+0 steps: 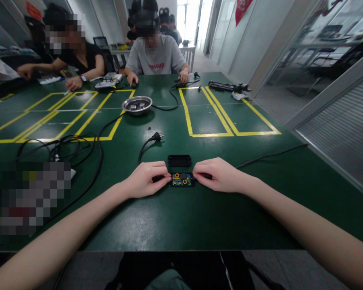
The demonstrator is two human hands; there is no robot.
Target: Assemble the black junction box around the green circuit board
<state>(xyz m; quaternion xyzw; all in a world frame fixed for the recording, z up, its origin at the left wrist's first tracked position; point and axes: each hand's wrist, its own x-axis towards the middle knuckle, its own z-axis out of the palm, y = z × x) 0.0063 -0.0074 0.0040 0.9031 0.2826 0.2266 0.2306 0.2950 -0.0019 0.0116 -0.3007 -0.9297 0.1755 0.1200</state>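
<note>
An open black power adapter (pixel 171 185) lies on the green table, its green circuit board (pixel 178 181) with copper coils facing up. At its left end, the thumb and fingers of my left hand (pixel 147 178) are pinched together. My right hand (pixel 216 174) pinches the opposite end in the same way. Whether the fingertips grip the casing or the cord ends beside it is hard to make out. Just behind sits the separate black cover (pixel 179 160). A black cord with a plug (pixel 156 137) runs out from behind my left hand.
Beyond is a metal bowl (pixel 137 105) with small metal parts. Coiled black cables (pixel 69 149) lie left, and a thin cord (pixel 272 155) runs right. A black tool (pixel 228 86) rests at the far right. Across the table sit a person in grey (pixel 157 56) and another in black (pixel 84 60).
</note>
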